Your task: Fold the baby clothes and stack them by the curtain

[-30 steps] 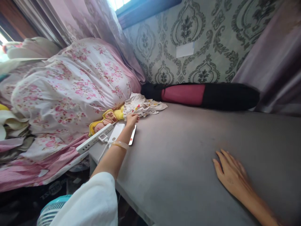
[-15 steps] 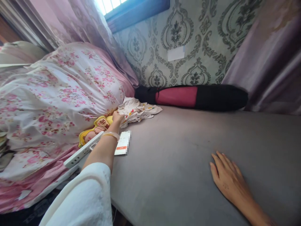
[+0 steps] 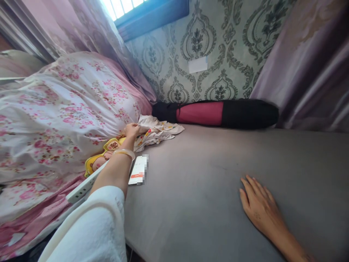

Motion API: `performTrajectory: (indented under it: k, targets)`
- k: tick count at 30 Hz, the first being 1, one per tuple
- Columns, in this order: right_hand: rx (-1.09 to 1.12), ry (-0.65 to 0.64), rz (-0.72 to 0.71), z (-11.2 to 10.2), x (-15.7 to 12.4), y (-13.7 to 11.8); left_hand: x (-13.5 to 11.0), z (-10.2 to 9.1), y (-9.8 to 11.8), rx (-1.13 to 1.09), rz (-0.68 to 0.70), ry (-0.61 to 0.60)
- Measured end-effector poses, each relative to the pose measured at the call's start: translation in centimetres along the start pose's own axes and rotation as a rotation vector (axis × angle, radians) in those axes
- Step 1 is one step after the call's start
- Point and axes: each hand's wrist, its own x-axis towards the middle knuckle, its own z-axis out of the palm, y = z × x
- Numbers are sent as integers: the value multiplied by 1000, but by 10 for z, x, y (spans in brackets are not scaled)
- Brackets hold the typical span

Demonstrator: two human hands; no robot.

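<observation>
Left hand (image 3: 132, 130), at 10 o'clock from the view's centre: fingers curled onto the near edge of the crumpled printed cloth (image 3: 156, 131), apparently pinching it, though the grip itself is partly hidden. Over the last 1 second this hand has travelled from the phone (image 3: 138, 170) toward 12 o'clock, past the yellow cartoon cushion (image 3: 100, 160), so the phone now lies untouched beside the wrist and its bangle (image 3: 124, 153). This suggests the cloth has become the object in hand. The cloth lies on the grey mattress (image 3: 207, 189), against the floral quilt (image 3: 71, 109), with the black-and-red bolster (image 3: 218, 113) at its 3 o'clock. A white power strip (image 3: 81, 186) shows under the forearm. Right hand (image 3: 259, 207), at 4 o'clock: spread flat, palm down on the mattress, holding nothing, barely shifted.
</observation>
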Motion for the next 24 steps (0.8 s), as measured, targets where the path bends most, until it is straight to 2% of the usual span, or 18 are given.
performTrajectory:
  k: [4, 9, 11, 14, 19, 21, 24]
  targets:
    - [12, 32, -6, 1, 0, 0, 7, 0, 23, -166, 54, 100]
    - [12, 46, -9, 0, 0, 0, -2, 5, 58, -496, 144, 66]
    - [2, 44, -9, 1, 0, 0, -9, 5, 73, -540, 200, 36]
    - [-12, 53, -11, 2, 0, 0, -18, 4, 94, -449, 352, 32]
    - [-18, 80, -11, 4, -1, -1, -40, -3, 129, -82, 706, 193]
    - [-13, 83, -13, 3, 0, -2, -51, -6, 144, 7, 806, 165]
    - [7, 77, -16, 0, 1, -2, -68, -8, 169, 31, 891, 46]
